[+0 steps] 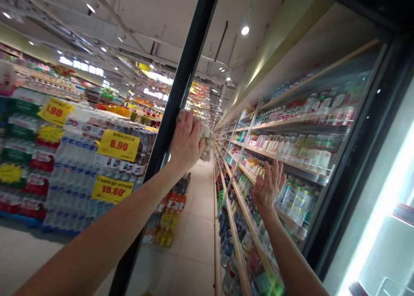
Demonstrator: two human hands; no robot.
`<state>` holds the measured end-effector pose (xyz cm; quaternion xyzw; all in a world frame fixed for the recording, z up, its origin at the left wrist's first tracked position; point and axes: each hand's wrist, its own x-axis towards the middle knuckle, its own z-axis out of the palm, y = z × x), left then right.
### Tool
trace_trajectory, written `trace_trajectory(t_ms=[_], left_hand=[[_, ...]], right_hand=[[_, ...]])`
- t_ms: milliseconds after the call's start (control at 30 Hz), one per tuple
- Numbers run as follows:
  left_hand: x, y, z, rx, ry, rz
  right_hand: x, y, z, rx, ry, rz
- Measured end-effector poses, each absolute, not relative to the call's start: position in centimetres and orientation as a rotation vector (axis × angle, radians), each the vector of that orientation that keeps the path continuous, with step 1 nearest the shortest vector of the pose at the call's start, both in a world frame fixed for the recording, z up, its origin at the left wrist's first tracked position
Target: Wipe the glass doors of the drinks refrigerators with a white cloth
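My left hand (pixel 186 140) presses a crumpled whitish cloth (pixel 207 136) against the glass of an open fridge door (pixel 226 93), close to the door's black frame (pixel 181 93). The fingers are wrapped over the cloth. My right hand (pixel 268 186) lies flat on the same glass lower down and to the right, fingers spread, holding nothing. Through the glass I see the chiller shelves (pixel 291 162) stocked with bottles and cartons.
Stacks of bottled water with yellow price signs (pixel 118 145) stand at the left across a tiled aisle (pixel 194 235). Packs of coloured drinks (pixel 168 218) sit on the floor by the door frame. A lit fridge interior (pixel 381 214) is at the far right.
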<state>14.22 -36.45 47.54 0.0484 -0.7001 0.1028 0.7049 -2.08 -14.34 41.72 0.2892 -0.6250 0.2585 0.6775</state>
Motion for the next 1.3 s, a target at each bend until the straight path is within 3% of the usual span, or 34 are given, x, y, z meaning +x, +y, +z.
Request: trace_trajectory(t_ms=[67, 233, 300, 433, 567, 667, 833, 933, 1033, 1100, 1300], left_hand=[[14.3, -36.3, 46.6, 0.115, -1.594, 0.22], [11.9, -32.3, 36.9, -0.536, -1.968, 0.585], [11.5, -32.1, 35.3, -0.759, -2.009, 0.69], [12.8, -34.5, 41.3, -0.662, -1.95, 0.647], [13.9, -35.6, 48.4, 0.014, -1.628, 0.237], [13.1, -34.2, 46.5, 0.031, -1.624, 0.239], [12.0, -32.9, 40.7, -0.7, -1.903, 0.781], [13.1, -34.6, 45.0, -0.68, -1.917, 0.796], [14.2, -35.9, 51.3, -0.184, -1.769, 0.467], [14.1, -35.6, 52.5, -0.031, -1.692, 0.346], [11.5, -31.8, 44.0, -0.677, -1.91, 0.775]], right_hand=[[-1.8, -14.7, 41.5, 0.653, -1.4, 0.6], [-1.9, -14.6, 41.3, 0.682, -1.367, 0.614], [-2.2, -14.5, 41.2, 0.69, -1.354, 0.61], [-2.5, -14.4, 41.1, 0.682, -1.338, 0.604], [-2.3, -14.4, 41.1, 0.68, -1.333, 0.612], [-2.1, -14.4, 41.2, 0.692, -1.337, 0.619], [-1.9, -14.5, 41.2, 0.696, -1.333, 0.617], [-2.0, -14.5, 41.2, 0.693, -1.323, 0.61], [-2.2, -14.5, 41.2, 0.693, -1.313, 0.609], [-2.2, -14.4, 41.2, 0.694, -1.311, 0.612], [-2.0, -14.2, 41.2, 0.696, -1.326, 0.606]])
